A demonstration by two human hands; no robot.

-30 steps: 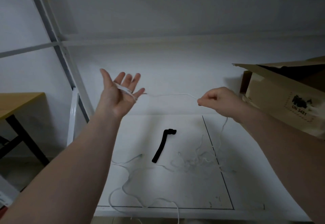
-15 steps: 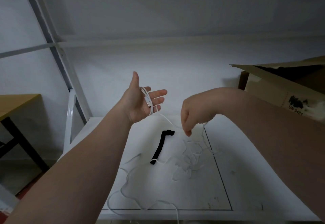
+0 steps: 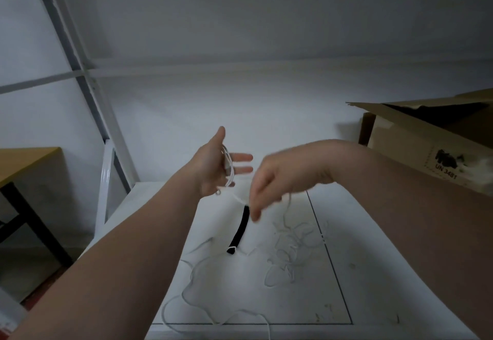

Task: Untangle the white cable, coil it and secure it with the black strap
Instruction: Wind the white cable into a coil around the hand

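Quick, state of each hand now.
Left hand: open, cable looped round it.
Right hand: pinches the cable, though blurred.

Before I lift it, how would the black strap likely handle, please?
The black strap lies flat and slightly curved, so probably floppy. It looks thin, so likely light. The white cable crosses its near end and may drag along.

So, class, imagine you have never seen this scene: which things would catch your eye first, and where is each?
The left hand, raised mid-frame with straight fingers, carries loops of the white cable; the blurred right hand hangs just right of it. Below them a black strap lies on the white table beside the cable's loose tangle, with an open cardboard box at the far right.
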